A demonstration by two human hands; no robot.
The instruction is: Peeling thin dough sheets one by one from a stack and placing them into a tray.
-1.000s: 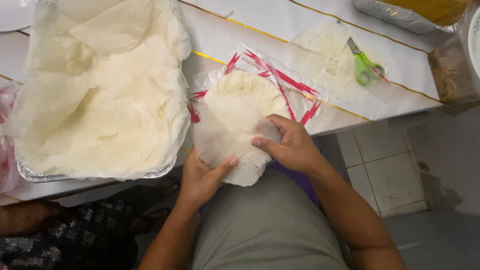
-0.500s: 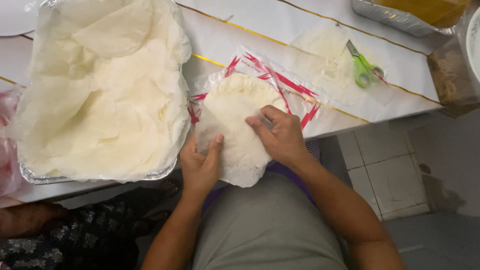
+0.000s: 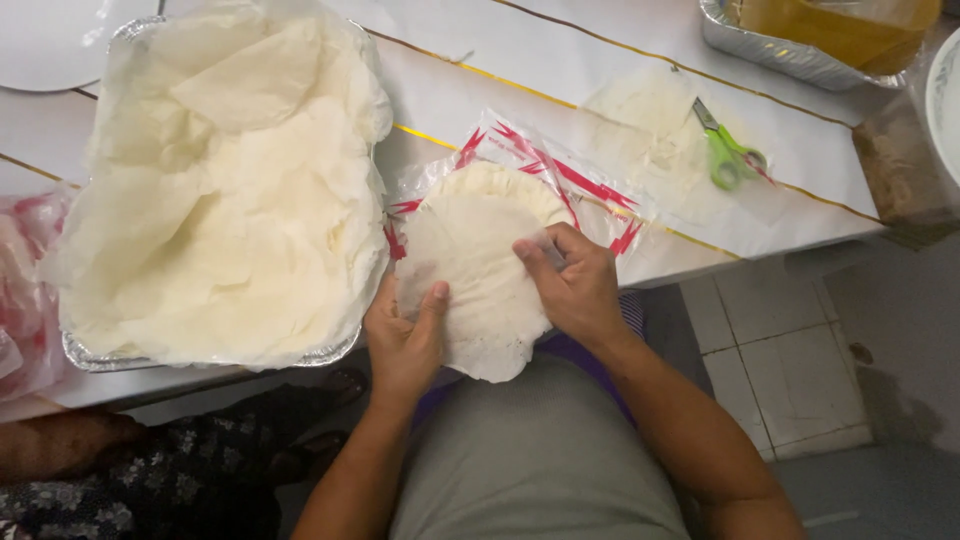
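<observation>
Two hands on one stack of round wrappers, mid-separation as I read it. Left hand lies flat at the stack's 7 o'clock edge, thumb on top, fingers under or behind the sheet, not clenched. Right hand sits at 3 o'clock, fingers curled, tips pinching or lifting a top sheet's edge; hard to tell if one sheet is fully free yet.

Done so far, judged from the layout: foil tray at 9 o'clock of the stack is heaped with loose sheets, so many look already peeled off. Left: stack still looks thick, ridged rim showing at 12 o'clock, so plenty more to go.

Wrappers: pale cream, thin, floppy, slightly ragged lower edge hanging past the surface rim toward the person's lap. Stack rests on its opened clear bag with red stripes. Green scissors at 2 o'clock, well apart, untouched. Second foil tray with yellow contents at the far corner.
</observation>
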